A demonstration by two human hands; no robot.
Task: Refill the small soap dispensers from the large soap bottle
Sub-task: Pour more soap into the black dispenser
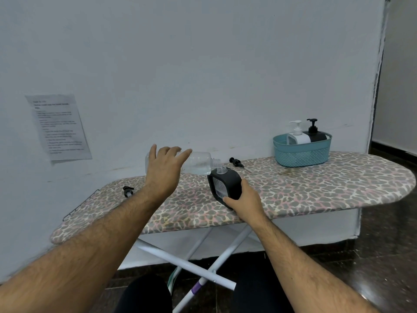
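My left hand [165, 168] grips the large clear soap bottle [200, 162], which lies tipped on its side with its open neck over the mouth of a small black dispenser [225, 185]. A little clear liquid sits in the bottle's lower side. My right hand [244, 199] holds the black dispenser by its lower end, tilted on the ironing board [316, 188]. Its pump is off. A black pump head [235, 163] lies on the board just behind it. Another pump [128, 191] lies at the board's left end.
A teal basket [302, 152] at the back right of the board holds a white dispenser [297, 134] and a black dispenser [314, 132], both with pumps on. A printed sheet [59, 126] hangs on the wall at left. The board's crossed legs [198, 267] stand below.
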